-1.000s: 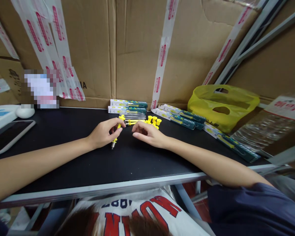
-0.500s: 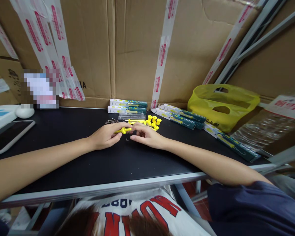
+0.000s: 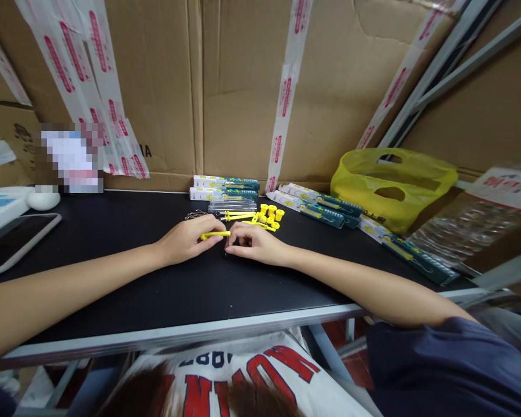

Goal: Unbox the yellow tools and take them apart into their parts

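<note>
My left hand [image 3: 191, 238] is closed on a slim yellow plastic piece [image 3: 217, 234], whose tip points toward my right hand. My right hand [image 3: 257, 244] is pinched just beside that tip; a small thin dark thing shows at its fingertips, too small to make out. Just behind the hands lie yellow rods [image 3: 241, 216], several yellow caps [image 3: 271, 214], clear plastic tubes [image 3: 232, 205] and a little heap of metal wire hooks [image 3: 195, 214].
Printed slim boxes [image 3: 223, 194] lie at the back, more [image 3: 312, 208] to the right. A yellow bag [image 3: 393, 185] and large clear bottle [image 3: 473, 220] stand right. A phone [image 3: 15, 243] and white device [image 3: 4, 205] lie left on the black table [image 3: 178, 301].
The yellow piece has turned in my left fingers, and its wider part no longer shows. My right fingers have closed into a pinch slightly lower and nearer its tip.
</note>
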{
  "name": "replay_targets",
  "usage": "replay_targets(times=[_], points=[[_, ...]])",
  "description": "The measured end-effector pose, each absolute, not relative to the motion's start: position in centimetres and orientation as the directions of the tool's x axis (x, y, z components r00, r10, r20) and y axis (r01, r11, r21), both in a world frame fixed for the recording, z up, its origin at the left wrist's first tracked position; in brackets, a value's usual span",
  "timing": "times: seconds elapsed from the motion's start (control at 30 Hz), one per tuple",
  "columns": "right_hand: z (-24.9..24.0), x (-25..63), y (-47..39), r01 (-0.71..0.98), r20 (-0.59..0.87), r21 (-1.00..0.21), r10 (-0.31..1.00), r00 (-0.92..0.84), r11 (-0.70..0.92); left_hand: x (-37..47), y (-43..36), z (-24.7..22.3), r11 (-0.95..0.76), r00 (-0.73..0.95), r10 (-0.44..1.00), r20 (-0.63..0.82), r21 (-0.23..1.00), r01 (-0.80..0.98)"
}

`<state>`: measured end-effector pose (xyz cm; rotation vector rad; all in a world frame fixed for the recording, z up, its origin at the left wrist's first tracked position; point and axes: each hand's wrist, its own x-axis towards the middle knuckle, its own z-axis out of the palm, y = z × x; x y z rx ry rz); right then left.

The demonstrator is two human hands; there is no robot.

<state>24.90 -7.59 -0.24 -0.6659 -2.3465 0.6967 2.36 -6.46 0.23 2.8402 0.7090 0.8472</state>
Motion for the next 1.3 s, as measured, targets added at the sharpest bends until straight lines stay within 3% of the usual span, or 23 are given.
replay_targets(times=[0.33,0.6,0.97,1.3], points=[[1.1,26.6,-5.8,0.176,0.231,-0.877,0.714,-0.661,0.446,2.3,-6.5,0.2,-0.899,0.744,0.433,0.509,0.186,0.396],[1.0,26.1,-6.6,0.108,0.139,-0.951,0.713,-0.687,0.290,2.3,-6.6,0.4,-0.911,0.819,0.407,0.405,0.120,0.394],[0.4,25.3,-7.4,0.208,0.138,-0.884,0.658,-0.740,0.419,2.1,-6.5,0.0,-0.854,0.764,0.511,0.393,0.136,0.501],[0.0,24.8,-7.7,0.222,0.166,-0.857,0.657,-0.736,0.465,2.6,-7.0,0.4,-0.901,0.879,0.346,0.328,-0.146,0.409]])
